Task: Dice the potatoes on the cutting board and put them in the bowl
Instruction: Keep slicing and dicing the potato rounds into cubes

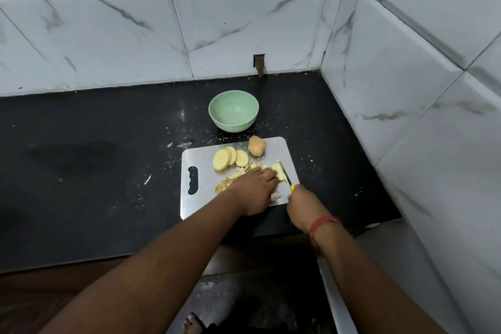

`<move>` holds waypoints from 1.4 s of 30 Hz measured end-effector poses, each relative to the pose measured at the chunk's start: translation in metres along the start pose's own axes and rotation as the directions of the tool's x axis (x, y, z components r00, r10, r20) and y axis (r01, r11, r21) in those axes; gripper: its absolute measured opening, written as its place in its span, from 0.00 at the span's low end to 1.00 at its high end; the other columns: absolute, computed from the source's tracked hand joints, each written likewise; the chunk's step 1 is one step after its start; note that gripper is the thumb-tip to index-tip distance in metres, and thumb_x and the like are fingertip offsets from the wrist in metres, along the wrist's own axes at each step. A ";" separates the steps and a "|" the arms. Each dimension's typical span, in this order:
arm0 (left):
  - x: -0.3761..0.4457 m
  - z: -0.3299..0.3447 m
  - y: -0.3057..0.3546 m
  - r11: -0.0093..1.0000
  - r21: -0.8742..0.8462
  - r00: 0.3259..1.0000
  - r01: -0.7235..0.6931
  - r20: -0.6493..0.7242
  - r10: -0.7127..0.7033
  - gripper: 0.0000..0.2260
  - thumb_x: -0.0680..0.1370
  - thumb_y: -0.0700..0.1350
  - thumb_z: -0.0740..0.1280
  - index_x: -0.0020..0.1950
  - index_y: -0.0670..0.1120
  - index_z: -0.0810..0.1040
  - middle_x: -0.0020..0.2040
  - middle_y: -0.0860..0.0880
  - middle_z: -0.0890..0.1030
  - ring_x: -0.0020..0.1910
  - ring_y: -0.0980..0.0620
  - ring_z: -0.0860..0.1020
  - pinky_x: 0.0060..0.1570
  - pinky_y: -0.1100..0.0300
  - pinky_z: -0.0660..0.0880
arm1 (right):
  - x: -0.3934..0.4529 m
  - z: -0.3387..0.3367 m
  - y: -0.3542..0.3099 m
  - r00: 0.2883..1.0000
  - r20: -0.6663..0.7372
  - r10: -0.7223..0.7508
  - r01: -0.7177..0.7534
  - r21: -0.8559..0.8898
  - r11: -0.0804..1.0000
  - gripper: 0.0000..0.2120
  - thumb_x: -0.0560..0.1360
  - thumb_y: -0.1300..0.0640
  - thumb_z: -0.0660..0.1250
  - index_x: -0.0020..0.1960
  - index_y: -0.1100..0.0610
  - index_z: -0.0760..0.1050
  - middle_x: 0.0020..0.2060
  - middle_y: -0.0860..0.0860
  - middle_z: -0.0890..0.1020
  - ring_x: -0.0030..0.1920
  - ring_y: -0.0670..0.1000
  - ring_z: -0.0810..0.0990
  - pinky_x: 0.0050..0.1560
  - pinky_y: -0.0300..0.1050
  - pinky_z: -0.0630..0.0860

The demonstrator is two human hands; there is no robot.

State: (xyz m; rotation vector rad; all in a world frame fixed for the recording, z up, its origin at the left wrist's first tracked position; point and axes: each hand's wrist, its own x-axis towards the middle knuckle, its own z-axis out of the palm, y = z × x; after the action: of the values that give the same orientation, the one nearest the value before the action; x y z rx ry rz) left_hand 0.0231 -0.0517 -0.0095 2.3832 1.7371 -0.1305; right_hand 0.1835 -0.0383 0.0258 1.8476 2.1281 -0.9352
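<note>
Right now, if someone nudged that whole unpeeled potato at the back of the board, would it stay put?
Probably not. The whole potato is rounded and sits on a smooth, shiny cutting board, so it would likely roll or slide. It looks solid, so fairly heavy for its size and stiff. The potato slices lie flat and should stay.

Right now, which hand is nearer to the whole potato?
Left. The left hand rests on the cut pieces, just below the whole potato. The right hand grips the knife lower on the board, farther away.
</note>
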 end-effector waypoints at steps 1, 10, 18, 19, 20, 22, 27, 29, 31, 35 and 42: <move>0.000 0.000 0.000 1.000 -0.004 1.000 -0.001 0.008 0.001 0.24 0.86 0.54 0.54 0.78 0.41 0.66 0.77 0.40 0.65 0.75 0.41 0.65 0.78 0.49 0.52 | 0.004 -0.005 -0.007 1.000 0.011 0.011 -0.011 0.000 1.000 0.15 0.79 0.62 0.59 0.65 0.62 0.67 0.59 0.60 0.78 0.56 0.58 0.79 0.52 0.47 0.75; 0.002 0.003 -0.003 0.999 -0.043 0.999 -0.025 -0.028 0.024 0.21 0.86 0.49 0.56 0.75 0.40 0.69 0.73 0.40 0.69 0.70 0.40 0.69 0.74 0.51 0.60 | 0.016 -0.008 -0.028 0.991 0.115 0.063 -0.042 -0.174 0.984 0.20 0.79 0.66 0.59 0.70 0.64 0.64 0.67 0.61 0.73 0.65 0.59 0.75 0.62 0.49 0.72; 0.004 0.009 -0.006 0.999 -0.020 0.999 -0.027 -0.045 0.026 0.21 0.85 0.47 0.58 0.76 0.40 0.69 0.73 0.41 0.69 0.71 0.40 0.68 0.75 0.51 0.59 | 0.004 0.011 0.005 0.997 0.080 -0.017 0.023 -0.075 0.997 0.13 0.80 0.62 0.57 0.63 0.64 0.69 0.57 0.63 0.77 0.46 0.54 0.70 0.36 0.43 0.67; 0.003 0.010 -0.006 0.999 -0.018 0.999 -0.028 -0.042 0.028 0.21 0.85 0.46 0.58 0.77 0.40 0.68 0.74 0.41 0.68 0.72 0.40 0.68 0.75 0.51 0.59 | 0.002 0.013 0.009 0.997 0.070 -0.034 0.040 -0.092 0.995 0.13 0.80 0.62 0.56 0.63 0.63 0.69 0.56 0.62 0.77 0.45 0.53 0.70 0.34 0.40 0.64; 0.003 0.010 -0.006 0.999 -0.020 0.999 -0.031 -0.039 0.031 0.21 0.85 0.46 0.58 0.77 0.40 0.67 0.74 0.41 0.68 0.72 0.40 0.67 0.76 0.50 0.59 | -0.001 0.016 0.013 0.997 0.069 -0.024 0.029 -0.076 0.997 0.13 0.80 0.61 0.56 0.63 0.62 0.69 0.56 0.61 0.77 0.44 0.52 0.70 0.34 0.38 0.63; 0.002 0.010 -0.007 0.999 -0.030 0.999 -0.032 -0.038 0.031 0.22 0.84 0.45 0.58 0.78 0.41 0.66 0.74 0.41 0.67 0.72 0.40 0.67 0.75 0.49 0.61 | -0.004 0.024 0.020 0.993 0.113 0.015 -0.009 -0.058 0.998 0.14 0.80 0.62 0.56 0.63 0.60 0.70 0.55 0.59 0.77 0.46 0.53 0.74 0.40 0.38 0.68; 0.003 0.009 -0.008 0.999 -0.018 0.998 -0.041 -0.046 0.040 0.22 0.84 0.45 0.59 0.77 0.41 0.67 0.74 0.42 0.67 0.71 0.40 0.68 0.75 0.50 0.62 | -0.017 0.023 0.029 0.998 0.054 0.036 -0.032 -0.070 0.997 0.11 0.79 0.63 0.56 0.61 0.61 0.67 0.56 0.59 0.79 0.55 0.57 0.80 0.53 0.45 0.74; 0.003 0.010 -0.010 0.999 -0.019 0.998 -0.047 -0.045 0.046 0.22 0.84 0.46 0.59 0.77 0.42 0.67 0.74 0.42 0.67 0.70 0.41 0.68 0.74 0.50 0.63 | -0.017 0.020 0.032 0.999 0.041 0.026 -0.024 -0.062 0.998 0.08 0.80 0.62 0.56 0.58 0.61 0.68 0.55 0.60 0.79 0.54 0.57 0.80 0.52 0.46 0.74; 0.003 0.012 -0.012 0.998 -0.032 0.998 -0.051 -0.051 0.049 0.22 0.84 0.46 0.59 0.77 0.43 0.67 0.73 0.43 0.67 0.69 0.40 0.69 0.72 0.49 0.65 | -0.016 0.014 0.029 1.000 0.017 -0.008 0.008 -0.030 1.000 0.07 0.80 0.61 0.57 0.57 0.61 0.68 0.53 0.60 0.80 0.52 0.57 0.80 0.50 0.46 0.74; 0.002 0.012 -0.016 0.997 -0.015 0.995 -0.074 -0.074 0.073 0.23 0.84 0.46 0.58 0.79 0.43 0.65 0.70 0.44 0.68 0.67 0.42 0.69 0.71 0.52 0.63 | 0.001 0.003 0.014 1.000 0.013 -0.010 0.010 -0.050 0.999 0.09 0.80 0.61 0.57 0.60 0.61 0.68 0.53 0.59 0.79 0.51 0.56 0.80 0.45 0.44 0.72; 0.003 0.008 -0.014 0.995 -0.042 0.986 -0.091 -0.141 0.085 0.17 0.83 0.45 0.61 0.70 0.42 0.74 0.62 0.43 0.74 0.61 0.43 0.73 0.70 0.54 0.60 | 0.024 -0.003 -0.009 1.000 0.020 -0.015 0.017 -0.097 0.995 0.09 0.81 0.59 0.57 0.60 0.61 0.69 0.52 0.58 0.79 0.49 0.56 0.79 0.42 0.44 0.69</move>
State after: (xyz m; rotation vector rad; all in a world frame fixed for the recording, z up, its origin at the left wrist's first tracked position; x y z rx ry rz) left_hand 0.0110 -0.0467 -0.0196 2.4821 1.6675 0.0915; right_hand 0.1709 -0.0167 0.0185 1.7710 2.1393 -0.8341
